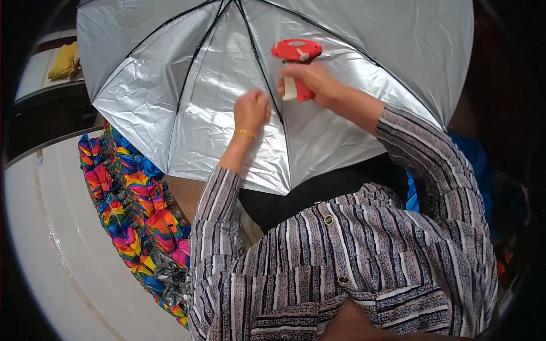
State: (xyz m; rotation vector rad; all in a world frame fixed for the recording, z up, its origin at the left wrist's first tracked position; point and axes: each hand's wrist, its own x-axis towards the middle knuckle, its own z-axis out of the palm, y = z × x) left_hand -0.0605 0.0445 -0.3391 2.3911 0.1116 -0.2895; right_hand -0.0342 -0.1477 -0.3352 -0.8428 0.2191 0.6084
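An opened umbrella [227, 136] with a silver inner lining and thin black ribs [255, 52] spreads before me, its near point reaching my lap. My right hand [318, 82] is wrapped round the handle of a red tagging gun [297, 50] with a white trigger, held upright over the silver cloth. To its left, my left hand [252, 111] is closed, fingers curled together beside a rib. It is slightly blurred, and what the fingers hold, if anything, is hidden. A thin gold bracelet [244, 133] circles my left wrist.
Bundles of folded rainbow-coloured cloth [139, 199] lie in rows at my left, with a crumpled silver piece [170, 278] among them. Beyond them curves a white surface [51, 227]. A yellow cloth [65, 61] rests at the far left. Blue material [469, 159] shows at my right.
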